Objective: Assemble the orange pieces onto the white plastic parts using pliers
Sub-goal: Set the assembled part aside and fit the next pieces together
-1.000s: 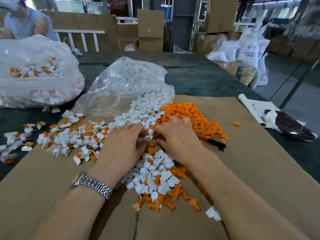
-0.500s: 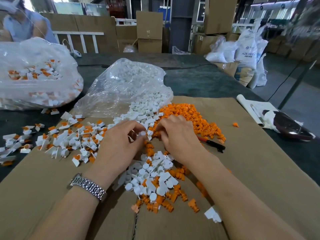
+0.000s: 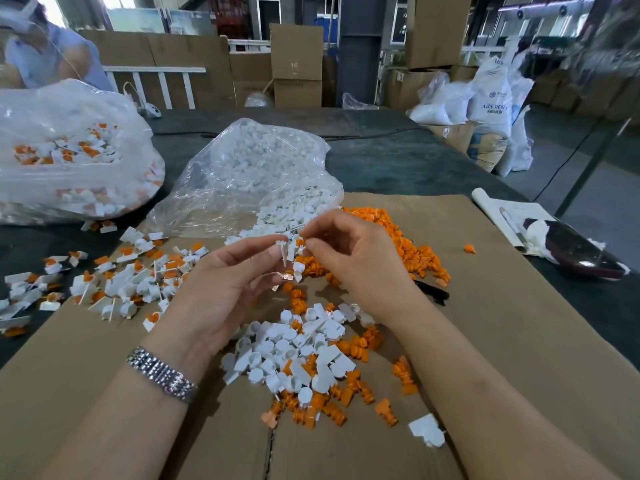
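Observation:
My left hand [image 3: 221, 292] pinches a small white plastic part [image 3: 284, 250] above the cardboard. Right beside it my right hand [image 3: 349, 258] pinches a small orange piece [image 3: 300, 241] at its fingertips, touching the white part. Below the hands lies a mixed pile of white parts and orange pieces [image 3: 304, 362]. A heap of orange pieces [image 3: 412, 244] lies behind my right hand. Black-handled pliers [image 3: 431, 292] lie on the cardboard under my right wrist, mostly hidden.
Assembled white-and-orange parts [image 3: 114, 282] are spread at the left. A clear bag of white parts [image 3: 256, 174] lies behind, and a bag of assembled parts [image 3: 65, 150] at far left. A rolled paper and dark object [image 3: 568, 247] sit at right. A person works at the far left.
Both hands have lifted off the pile and come toward me, each with a piece pinched; they now hold the white part and orange piece together above the cardboard.

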